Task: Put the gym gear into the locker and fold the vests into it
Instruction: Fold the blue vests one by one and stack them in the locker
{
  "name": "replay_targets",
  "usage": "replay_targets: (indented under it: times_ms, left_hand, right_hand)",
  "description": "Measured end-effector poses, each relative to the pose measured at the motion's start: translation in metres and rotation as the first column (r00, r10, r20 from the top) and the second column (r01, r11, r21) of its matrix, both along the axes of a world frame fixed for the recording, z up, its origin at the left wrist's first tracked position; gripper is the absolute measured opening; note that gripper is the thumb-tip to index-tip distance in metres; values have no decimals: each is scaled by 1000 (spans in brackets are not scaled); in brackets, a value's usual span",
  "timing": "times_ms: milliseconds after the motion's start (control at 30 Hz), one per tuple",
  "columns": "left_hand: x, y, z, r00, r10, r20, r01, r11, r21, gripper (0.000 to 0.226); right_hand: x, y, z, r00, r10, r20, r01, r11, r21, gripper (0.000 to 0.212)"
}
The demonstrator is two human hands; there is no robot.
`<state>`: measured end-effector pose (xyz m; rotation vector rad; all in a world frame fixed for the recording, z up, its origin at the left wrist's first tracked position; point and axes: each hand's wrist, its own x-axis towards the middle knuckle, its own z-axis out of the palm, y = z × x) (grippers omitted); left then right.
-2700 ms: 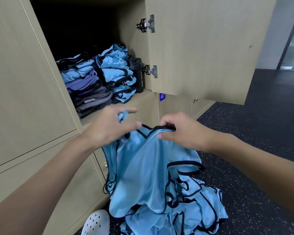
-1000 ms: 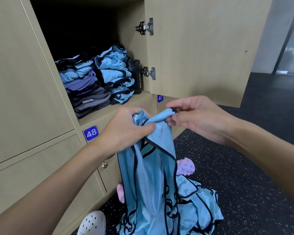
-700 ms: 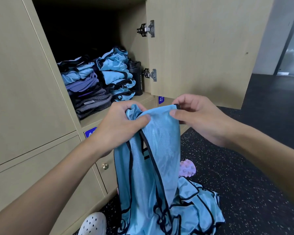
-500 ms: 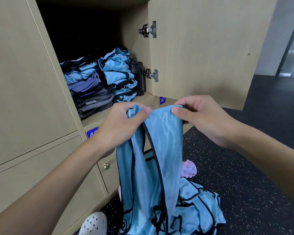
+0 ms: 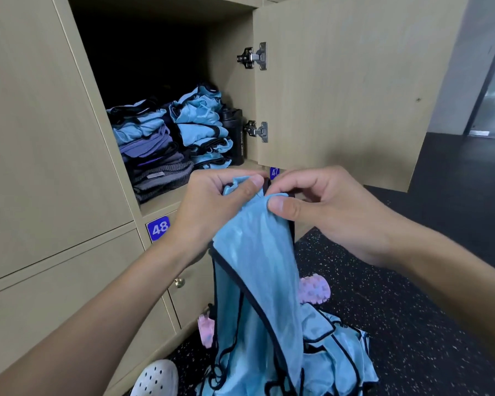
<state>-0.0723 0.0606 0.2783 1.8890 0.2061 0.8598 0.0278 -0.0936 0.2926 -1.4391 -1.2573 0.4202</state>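
The left grip (image 5: 212,208) and the right grip (image 5: 336,215) both pinch the top edge of the blue vest (image 5: 257,267), which hangs at centre. The open locker (image 5: 229,75) at 11 o'clock holds folded vests (image 5: 200,125).

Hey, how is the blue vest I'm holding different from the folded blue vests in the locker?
The held vest hangs long and unfolded; the locker vests sit folded in compact stacks. The held vest is pinched at its top by the left hand and right hand; the locker vests rest untouched on the shelf. Both are light blue with dark trim.
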Motion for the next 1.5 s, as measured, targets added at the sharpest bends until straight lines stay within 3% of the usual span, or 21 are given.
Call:
replay_targets:
  times_ms: [67,233,367,500,667,767,867,967,1067,1200,1333,1433,1500]
  left_hand:
    - [0,-4,2,998,-50,34,50,999,-17,15]
    - [-3,-6,6,996,-87,29,87,996,26,16]
    - [-6,-8,7,994,-110,13,110,994,-17,10]
    - [-6,-1,6,996,-83,43,84,996,-22,20]
    - [-6,3,10,996,84,32,-88,982,168,30]
    - [-7,-1,15,990,140,22,-142,978,156,30]
    - [-11,-6,28,997,54,51,-60,991,123,11]
    - [-13,-10,39,999,-12,30,6,983,183,35]
    - [-9,-11,48,998,15,62,-30,969,246,21]
    - [-3,-6,57,988,39,148,-62,985,160,12]
    - [4,-3,59,978,-8,209,16,999,-38,23]
    - [6,-7,59,972,-41,232,67,992,-103,19]
    - [7,-8,59,969,-44,242,75,990,-121,18]
  right_hand:
    - [-1,6,-4,992,-124,-3,124,991,53,12]
    - [-2,8,-8,990,-126,-55,129,991,43,8]
    - [-1,10,-7,966,-255,-32,256,965,59,13]
    - [6,11,-6,925,-370,-81,378,918,119,11]
    - [8,13,-5,907,-413,-80,420,894,155,14]
    - [6,13,-2,899,-430,-83,437,876,205,17]
    - [4,13,10,895,-427,-129,446,840,309,20]
    - [4,12,25,900,-411,-149,435,816,380,22]
    - [7,8,32,904,-400,-153,426,807,408,22]
    - [15,3,34,914,-383,-136,406,835,372,22]
    - [22,-2,36,924,-368,-108,380,840,386,23]
    - [24,-4,33,923,-369,-109,379,826,418,19]
    - [24,-4,28,929,-344,-136,370,861,350,29]
